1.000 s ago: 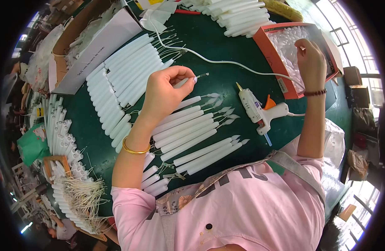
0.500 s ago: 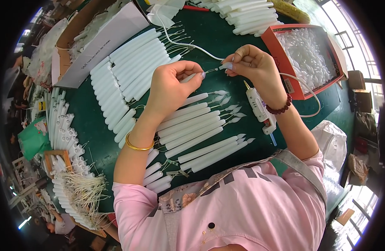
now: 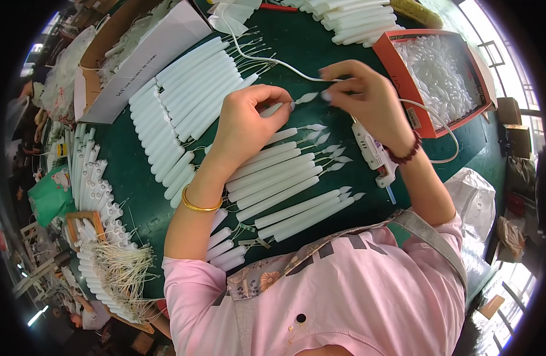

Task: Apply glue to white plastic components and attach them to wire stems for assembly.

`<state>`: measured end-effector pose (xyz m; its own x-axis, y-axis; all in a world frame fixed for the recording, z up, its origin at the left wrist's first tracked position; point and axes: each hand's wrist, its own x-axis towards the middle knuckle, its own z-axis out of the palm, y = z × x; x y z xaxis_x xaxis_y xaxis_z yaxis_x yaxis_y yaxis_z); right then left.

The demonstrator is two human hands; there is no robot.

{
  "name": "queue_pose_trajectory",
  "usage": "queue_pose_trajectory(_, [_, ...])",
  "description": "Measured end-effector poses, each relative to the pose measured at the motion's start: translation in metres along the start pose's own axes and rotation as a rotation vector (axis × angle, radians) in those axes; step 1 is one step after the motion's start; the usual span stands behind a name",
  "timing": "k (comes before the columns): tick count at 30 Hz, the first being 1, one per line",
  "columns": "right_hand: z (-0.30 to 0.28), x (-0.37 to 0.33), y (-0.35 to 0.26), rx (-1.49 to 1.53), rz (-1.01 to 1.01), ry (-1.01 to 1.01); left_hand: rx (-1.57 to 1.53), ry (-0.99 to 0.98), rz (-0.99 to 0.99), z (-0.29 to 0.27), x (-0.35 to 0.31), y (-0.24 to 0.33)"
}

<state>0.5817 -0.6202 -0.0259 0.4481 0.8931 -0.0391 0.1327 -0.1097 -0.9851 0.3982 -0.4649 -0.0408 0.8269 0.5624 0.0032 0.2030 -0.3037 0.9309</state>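
Closed around a white electric candle stick [image 3: 271,110] is my left hand [image 3: 252,118]. From its fingertips a white flame-shaped tip [image 3: 306,97] points right, at the candle's end. My right hand [image 3: 368,98] is just right of that tip, its fingers apart and slightly blurred, with nothing visible between them. Below both hands lie several white candle sticks [image 3: 279,178] with flame tips on their right ends. A white glue gun [image 3: 371,148] lies under my right wrist, a blue glue stick at its lower end.
A red box [image 3: 433,77] of small flame-shaped pieces stands at right. Candles with wire ends [image 3: 195,89] lie in rows at left, beside a white carton [image 3: 148,56]. More white sticks [image 3: 356,21] are piled at the far edge. A white cable [image 3: 287,66] crosses the green table [image 3: 338,219].
The flame tip, pinched by my right fingers before, now sits at the end of the candle in my left hand. My right fingers have let go and spread apart.
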Motion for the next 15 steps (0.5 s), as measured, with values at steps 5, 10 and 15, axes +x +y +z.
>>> queue_pose_trajectory(5, [-0.065,-0.065,-0.02,-0.812,-0.206,-0.034,0.373,0.204,0.366,-0.002,0.014,-0.023])
queue_pose_trajectory(10, [-0.063,-0.114,-0.014,-1.051,-0.081,-0.146,0.74,0.335,0.395,-0.018,0.026,-0.039])
queue_pose_trajectory(15, [-0.07,-0.108,-0.002,-1.141,-0.211,-0.166,0.747,0.277,0.303,-0.016,0.026,-0.035])
